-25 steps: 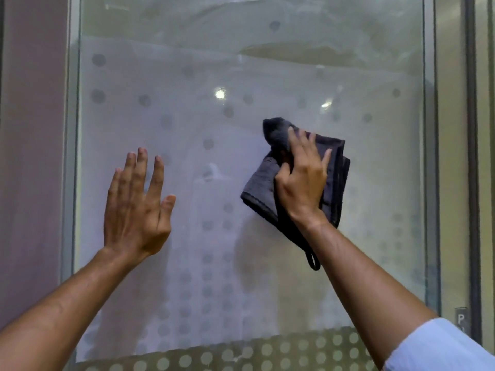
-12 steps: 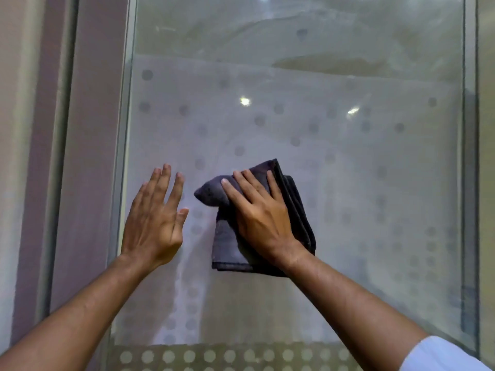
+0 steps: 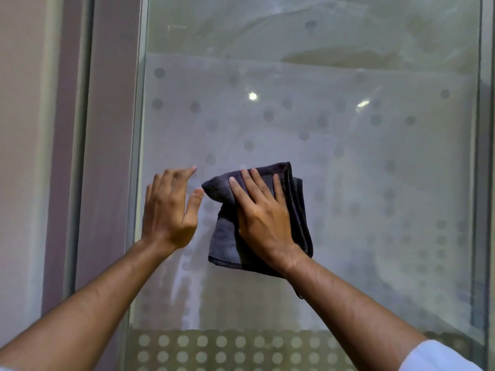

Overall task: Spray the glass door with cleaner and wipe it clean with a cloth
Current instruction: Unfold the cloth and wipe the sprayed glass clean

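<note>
The glass door (image 3: 375,170) fills the view, frosted with a pattern of round dots and hazy streaks. A folded dark grey cloth (image 3: 225,236) lies flat against the glass at centre. My right hand (image 3: 263,220) presses on the cloth with fingers spread and pointing up-left. My left hand (image 3: 171,210) hovers just left of the cloth, fingers apart and slightly curled, thumb close to the cloth's left corner. No spray bottle is in view.
The door's left metal frame (image 3: 136,156) runs vertically beside a mauve wall panel (image 3: 107,129). The right frame (image 3: 484,156) stands at the far right. A band of pale dots (image 3: 227,349) crosses the glass near the bottom.
My right hand has slid the cloth from the upper right down and left across the glass. My left hand has turned and curled its fingers, now close to the cloth.
</note>
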### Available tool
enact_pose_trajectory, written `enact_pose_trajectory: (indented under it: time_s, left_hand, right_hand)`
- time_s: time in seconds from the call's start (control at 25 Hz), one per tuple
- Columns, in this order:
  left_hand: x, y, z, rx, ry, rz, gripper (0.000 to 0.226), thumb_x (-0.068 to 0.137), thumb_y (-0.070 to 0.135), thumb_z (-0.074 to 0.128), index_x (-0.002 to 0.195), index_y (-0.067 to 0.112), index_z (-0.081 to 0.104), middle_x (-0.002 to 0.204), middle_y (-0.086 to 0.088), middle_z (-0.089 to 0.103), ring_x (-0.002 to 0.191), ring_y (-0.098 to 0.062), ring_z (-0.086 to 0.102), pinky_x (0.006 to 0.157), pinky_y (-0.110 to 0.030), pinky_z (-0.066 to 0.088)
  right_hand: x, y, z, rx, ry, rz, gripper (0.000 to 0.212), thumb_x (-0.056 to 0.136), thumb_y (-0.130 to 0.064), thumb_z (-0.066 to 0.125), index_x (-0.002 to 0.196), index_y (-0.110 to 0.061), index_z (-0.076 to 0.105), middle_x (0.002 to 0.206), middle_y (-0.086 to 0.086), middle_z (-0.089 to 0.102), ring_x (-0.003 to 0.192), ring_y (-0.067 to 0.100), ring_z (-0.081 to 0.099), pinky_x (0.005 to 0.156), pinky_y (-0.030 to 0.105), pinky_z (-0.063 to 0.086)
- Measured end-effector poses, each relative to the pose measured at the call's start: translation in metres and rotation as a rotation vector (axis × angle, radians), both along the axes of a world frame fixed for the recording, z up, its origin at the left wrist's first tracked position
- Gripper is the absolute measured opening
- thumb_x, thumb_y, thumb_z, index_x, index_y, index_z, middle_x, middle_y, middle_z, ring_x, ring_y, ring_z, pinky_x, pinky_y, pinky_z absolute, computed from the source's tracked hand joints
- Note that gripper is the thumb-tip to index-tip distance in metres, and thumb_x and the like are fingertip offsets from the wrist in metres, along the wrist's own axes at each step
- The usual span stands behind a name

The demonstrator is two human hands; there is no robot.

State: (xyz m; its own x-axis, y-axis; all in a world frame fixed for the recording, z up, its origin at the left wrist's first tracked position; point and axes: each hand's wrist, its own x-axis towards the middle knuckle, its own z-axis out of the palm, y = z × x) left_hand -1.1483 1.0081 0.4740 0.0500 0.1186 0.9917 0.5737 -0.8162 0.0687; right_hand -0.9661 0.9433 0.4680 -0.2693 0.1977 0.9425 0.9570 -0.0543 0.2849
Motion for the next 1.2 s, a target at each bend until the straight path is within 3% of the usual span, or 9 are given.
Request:
enact_pose_trajectory:
  time_s: [0.2,0.28,0.36,0.52,0.68,0.92,1.04,1.12,1.2]
  left_hand:
    - [0.014,-0.014,0.017,-0.052,0.095,-0.089,0.035,0.088,0.043,0.048,0.109,0.017,0.059,0.097,-0.003,0.063,0.090,-0.025,0.057,0.079,-0.043,0.049]
    - [0.019,-0.015,0.023,-0.092,0.086,-0.105,0.025,0.087,0.040,0.049,0.094,0.018,0.059,0.085,-0.001,0.062,0.078,-0.025,0.058,0.070,-0.044,0.052]
    - [0.023,-0.018,0.029,-0.103,0.076,-0.083,0.021,0.086,0.037,0.052,0.087,0.017,0.058,0.079,-0.002,0.061,0.072,-0.027,0.057,0.065,-0.044,0.051]
    - [0.026,-0.023,0.038,-0.138,0.072,-0.046,0.016,0.085,0.031,0.060,0.085,0.015,0.061,0.078,-0.004,0.062,0.073,-0.029,0.057,0.066,-0.042,0.052]
    - [0.028,-0.027,0.043,-0.145,0.061,-0.040,0.015,0.083,0.031,0.063,0.086,0.017,0.064,0.082,-0.005,0.065,0.077,-0.030,0.060,0.067,-0.040,0.052]
    - [0.023,-0.028,0.047,-0.178,0.079,-0.074,0.017,0.081,0.035,0.066,0.090,0.021,0.065,0.085,-0.003,0.071,0.081,-0.028,0.064,0.071,-0.042,0.055]
    - [0.020,-0.032,0.048,-0.201,0.075,-0.097,0.017,0.080,0.033,0.069,0.090,0.020,0.066,0.082,-0.004,0.071,0.079,-0.026,0.064,0.072,-0.040,0.054]
    - [0.017,-0.035,0.048,-0.239,0.067,-0.128,0.018,0.080,0.033,0.071,0.091,0.020,0.066,0.082,-0.004,0.071,0.079,-0.025,0.065,0.074,-0.038,0.055]
    - [0.013,-0.036,0.048,-0.290,0.051,-0.162,0.021,0.078,0.033,0.074,0.094,0.020,0.067,0.081,-0.002,0.069,0.080,-0.023,0.065,0.077,-0.036,0.055]
  right_hand:
    - [-0.006,-0.009,0.003,-0.120,0.044,0.009,0.058,0.087,-0.024,0.055,0.143,-0.014,0.045,0.152,0.017,0.040,0.144,0.030,0.032,0.117,0.059,0.018]
    - [-0.006,-0.019,0.006,-0.223,0.094,0.084,0.058,0.092,-0.034,0.050,0.146,-0.016,0.040,0.156,0.017,0.032,0.147,0.029,0.023,0.120,0.056,0.010]
    - [-0.003,-0.031,0.013,-0.265,0.164,0.177,0.053,0.093,-0.031,0.048,0.144,-0.015,0.044,0.153,0.019,0.035,0.145,0.032,0.027,0.121,0.051,0.014]
    - [0.016,-0.049,0.031,-0.077,0.284,0.070,0.054,0.075,-0.014,0.050,0.128,-0.013,0.059,0.126,0.016,0.057,0.114,0.036,0.050,0.093,0.046,0.045]
    - [0.038,-0.065,0.041,-0.120,0.430,-0.097,0.048,0.079,-0.028,0.064,0.126,-0.022,0.058,0.119,0.009,0.053,0.110,0.031,0.048,0.087,0.043,0.044]
    - [0.044,-0.067,0.051,-0.207,0.582,0.054,0.034,0.075,-0.030,0.070,0.108,-0.022,0.063,0.104,0.007,0.061,0.098,0.025,0.059,0.075,0.028,0.042]
    - [0.044,-0.068,0.057,-0.225,0.729,0.183,0.026,0.068,-0.022,0.074,0.094,-0.020,0.068,0.092,0.003,0.068,0.088,0.021,0.064,0.072,0.033,0.052]
    - [0.044,-0.073,0.059,-0.254,0.850,0.276,0.022,0.066,-0.018,0.077,0.087,-0.020,0.069,0.086,0.002,0.071,0.076,0.017,0.067,0.059,0.029,0.055]
    - [0.045,-0.078,0.061,-0.298,0.921,0.331,0.021,0.065,-0.014,0.082,0.082,-0.018,0.071,0.079,0.003,0.071,0.063,0.012,0.062,0.044,0.017,0.045]
